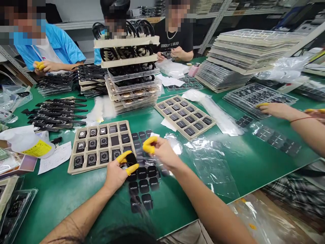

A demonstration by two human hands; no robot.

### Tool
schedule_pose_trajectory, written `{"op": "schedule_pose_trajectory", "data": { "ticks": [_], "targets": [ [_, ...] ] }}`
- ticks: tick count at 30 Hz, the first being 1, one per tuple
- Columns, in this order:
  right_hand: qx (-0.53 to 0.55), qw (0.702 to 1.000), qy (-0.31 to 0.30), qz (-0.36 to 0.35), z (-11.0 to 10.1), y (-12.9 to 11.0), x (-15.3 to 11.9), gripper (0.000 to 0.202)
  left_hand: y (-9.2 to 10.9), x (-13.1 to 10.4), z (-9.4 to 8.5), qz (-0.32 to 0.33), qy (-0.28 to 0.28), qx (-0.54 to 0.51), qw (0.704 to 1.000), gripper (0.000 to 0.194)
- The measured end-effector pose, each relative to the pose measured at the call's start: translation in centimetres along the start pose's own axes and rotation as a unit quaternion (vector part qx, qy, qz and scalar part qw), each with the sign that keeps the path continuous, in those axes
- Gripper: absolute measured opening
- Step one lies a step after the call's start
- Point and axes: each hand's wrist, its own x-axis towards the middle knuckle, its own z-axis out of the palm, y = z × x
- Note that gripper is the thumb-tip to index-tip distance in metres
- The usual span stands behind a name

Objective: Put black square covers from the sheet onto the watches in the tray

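My left hand [116, 174], with yellow finger cots on thumb and finger, is closed on a black smartwatch body [131, 159] at the right edge of a beige tray [99, 165]. Smartwatch bodies fill most of the tray's cells, several with sensor backs up. Just to the right, my right hand [162, 151] is raised with its yellow-capped fingers bent together; whether something thin is between them I cannot make out. Below both hands, black screen films printed "HiFuture" [144, 186] lie in rows on a clear sheet on the green table [101, 206].
A second beige tray [186, 136] of watch bodies lies ahead. Beyond stand stacked trays [134, 96] and a tall tray pile [243, 51]. Strapped watches [58, 113] and a bottle [33, 145] are at left. A co-worker's hand [275, 111] reaches in from the right; others sit opposite.
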Motion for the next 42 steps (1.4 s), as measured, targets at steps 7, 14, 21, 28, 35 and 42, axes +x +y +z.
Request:
{"op": "schedule_pose_trajectory", "data": {
  "ticks": [7,14,21,28,35,42],
  "targets": [
    [-0.447,0.868,0.196,0.088,-10.7,-0.8,2.4,0.052,0.1,-0.1,-0.1,0.004,0.011,0.051,0.999,0.059],
    [-0.534,0.825,0.079,-0.164,-7.3,2.4,3.3,0.021,-0.4,0.0,-0.1,0.020,0.000,0.054,0.998,0.057],
    [-0.398,0.880,0.008,-0.258,-3.3,1.5,2.0,0.011,-0.2,-0.1,-0.1,0.021,-0.003,0.054,0.998,0.057],
    [-0.406,0.844,-0.121,-0.328,1.9,1.4,-0.8,0.015,-0.3,0.0,0.0,0.021,-0.014,0.029,0.999,0.059],
    [-0.412,0.833,-0.109,-0.353,1.7,2.0,0.1,0.018,0.2,0.1,0.0,0.014,-0.018,0.001,1.000,0.056],
    [-0.392,0.841,-0.108,-0.356,2.1,1.9,-0.3,0.017,0.1,-0.4,0.2,0.012,-0.019,-0.001,1.000,0.058]
  ]
}}
